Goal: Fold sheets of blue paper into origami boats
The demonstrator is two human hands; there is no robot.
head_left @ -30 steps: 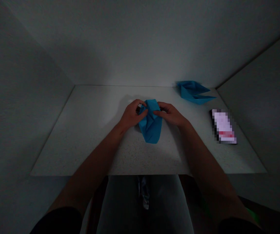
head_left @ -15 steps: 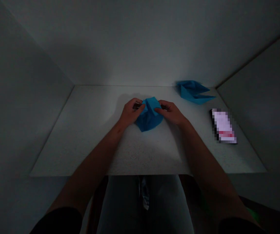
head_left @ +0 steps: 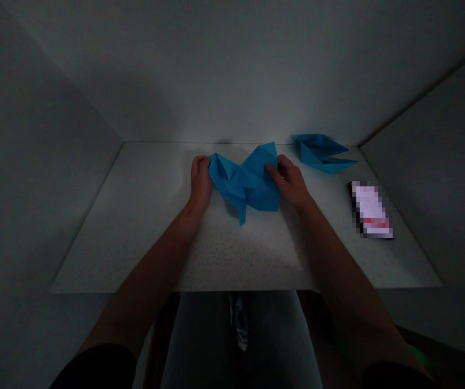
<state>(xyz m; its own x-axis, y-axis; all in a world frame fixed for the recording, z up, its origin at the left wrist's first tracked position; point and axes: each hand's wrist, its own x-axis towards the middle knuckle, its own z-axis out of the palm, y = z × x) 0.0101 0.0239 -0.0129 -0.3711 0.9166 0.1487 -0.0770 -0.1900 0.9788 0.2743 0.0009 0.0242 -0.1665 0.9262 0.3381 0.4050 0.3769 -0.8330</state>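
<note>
A creased blue paper sheet (head_left: pixel 248 181) is stretched wide between my two hands above the white table (head_left: pixel 143 216). My left hand (head_left: pixel 200 181) pinches its left corner with closed fingers. At the sheet's right edge my right hand (head_left: pixel 291 181) grips it, thumb on the front and fingers behind. A pointed fold hangs down from the middle of the sheet toward the tabletop.
A finished blue folded paper shape (head_left: pixel 321 152) lies at the back right of the table. A phone (head_left: pixel 371 210) with a lit, blurred screen rests near the right edge. Grey walls close in behind and on both sides. My lap shows below the table's near edge.
The paper was a narrow bunched fold between close hands. My hands have moved apart and slightly away from me, pulling it open into a wide spread shape.
</note>
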